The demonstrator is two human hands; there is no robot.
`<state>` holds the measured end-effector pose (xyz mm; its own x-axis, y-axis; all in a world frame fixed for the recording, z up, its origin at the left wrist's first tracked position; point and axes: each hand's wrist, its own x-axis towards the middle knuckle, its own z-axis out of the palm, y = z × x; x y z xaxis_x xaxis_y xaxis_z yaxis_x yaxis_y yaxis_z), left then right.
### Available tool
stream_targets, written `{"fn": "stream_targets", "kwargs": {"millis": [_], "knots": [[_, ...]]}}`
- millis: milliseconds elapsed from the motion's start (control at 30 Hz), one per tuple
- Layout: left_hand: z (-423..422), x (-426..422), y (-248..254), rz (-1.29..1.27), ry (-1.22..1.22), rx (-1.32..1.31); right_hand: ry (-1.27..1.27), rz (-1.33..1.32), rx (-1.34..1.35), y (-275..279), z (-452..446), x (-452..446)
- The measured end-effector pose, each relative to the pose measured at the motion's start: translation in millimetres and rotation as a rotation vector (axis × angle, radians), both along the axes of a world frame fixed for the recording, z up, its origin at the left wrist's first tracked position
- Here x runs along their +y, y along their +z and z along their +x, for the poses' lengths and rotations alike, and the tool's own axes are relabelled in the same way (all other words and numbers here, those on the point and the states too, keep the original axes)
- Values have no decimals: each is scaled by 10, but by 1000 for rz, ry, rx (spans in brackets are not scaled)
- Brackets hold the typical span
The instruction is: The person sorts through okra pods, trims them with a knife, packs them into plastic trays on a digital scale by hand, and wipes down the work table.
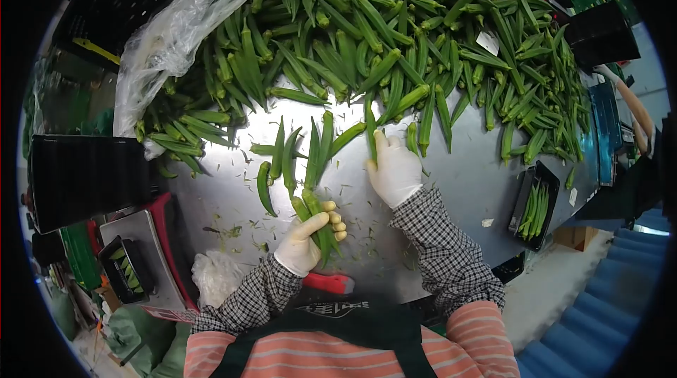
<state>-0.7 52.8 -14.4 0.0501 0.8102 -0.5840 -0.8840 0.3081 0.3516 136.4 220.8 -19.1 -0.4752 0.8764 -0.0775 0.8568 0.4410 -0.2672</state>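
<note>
My left hand [302, 242], in a white glove, is closed around a few green okra pods [312, 203], their stem ends pointing away from me. The gloved right hand [395, 170] reaches forward, with thumb and fingers on a single okra pod [371, 130] near the edge of the pile. Between the hands and the pile, several loose pods [283, 152] lie on the metal table [243, 194]. Beyond them spreads a large heap of okra [367, 32]. A red-handled tool [328, 283] lies at the table's near edge, partly hidden by my apron.
Clear plastic sheeting [166, 43] edges the heap at left. A black tray of okra [534, 205] stands at right; another tray [127, 269] sits on a scale [151, 251] at left. Crumpled plastic [217, 276] lies near my left sleeve. Another person's arm [635, 106] shows at far right.
</note>
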Motion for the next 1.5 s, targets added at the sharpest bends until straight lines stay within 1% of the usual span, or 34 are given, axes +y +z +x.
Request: {"fn": "stream_targets", "kwargs": {"millis": [33,133,167,267,367,467,500,667,733,800,867,933,967,1000,1067,1133,1200,1267,1367,1467,1500], "knots": [[-19,-8,5,6,10,6,-18,-14,-39,-23,-20,11],[-83,-45,26,24,43,34,34,-150,61,51,208,-64],[-109,-62,40,33,59,49,47,-208,41,117,259,-111],[-149,-133,35,60,98,60,157,-74,143,239,166,-92],[-167,-193,87,50,113,78,312,177,204,152,-195,27],[-152,-240,143,55,125,79,380,129,108,-150,-272,35],[-152,-278,145,57,131,79,377,105,76,-112,-179,-26],[-89,-419,50,40,115,30,196,214,111,-142,797,-561],[-37,-422,40,31,98,10,148,229,112,-33,1245,-867],[30,-409,40,48,70,3,86,186,101,36,1753,-1173],[86,-398,74,65,46,11,22,171,-76,132,2274,-1498],[105,-411,82,82,18,15,-11,152,-188,249,2648,-1737],[112,-431,84,87,7,18,-29,204,-146,262,2756,-1739],[123,-457,83,80,4,12,-32,207,-50,278,2718,-1658],[135,-461,80,78,5,6,-33,225,149,301,2433,-1188],[155,-467,137,79,17,6,-5,337,217,300,1892,-722],[173,-520,186,60,36,14,-13,402,256,97,1475,-280],[162,-574,218,37,53,26,-59,289,70,-26,1226,16],[130,-690,237,25,85,70,-87,129,-45,-41,1244,104],[117,-775,174,28,98,22,-468,-737,670,158,1259,-196],[124,-788,131,42,86,-1,-432,-882,803,245,1288,-293]]}}
